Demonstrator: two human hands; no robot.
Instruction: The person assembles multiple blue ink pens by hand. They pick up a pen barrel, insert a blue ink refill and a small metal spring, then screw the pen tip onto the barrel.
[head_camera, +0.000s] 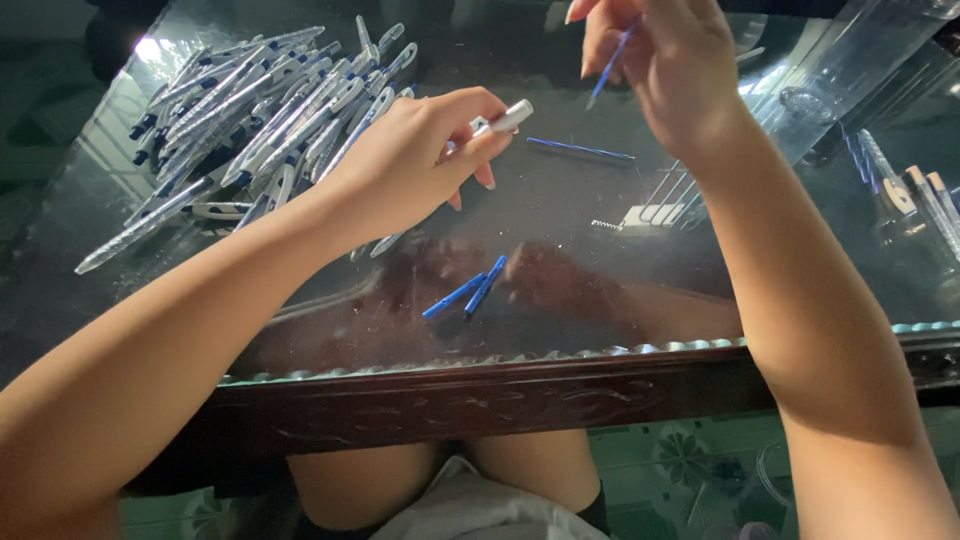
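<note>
My left hand (415, 160) grips a clear pen barrel with a white end (505, 118), held over the dark glass table top (560, 290). My right hand (660, 60) is raised higher at the top of the view and pinches a thin blue ink refill (610, 62) between its fingers. Another blue refill (580, 150) lies on the glass between the hands. Two short blue pen parts (468, 290) lie side by side near the front of the table. A small metal spring (605, 226) lies close to my right forearm.
A big heap of clear and blue pens (260, 110) covers the table's back left. Clear plastic packaging (850, 70) and a few more pen parts (920, 195) sit at the right. The carved dark wooden table edge (480, 400) runs across the front, above my knees.
</note>
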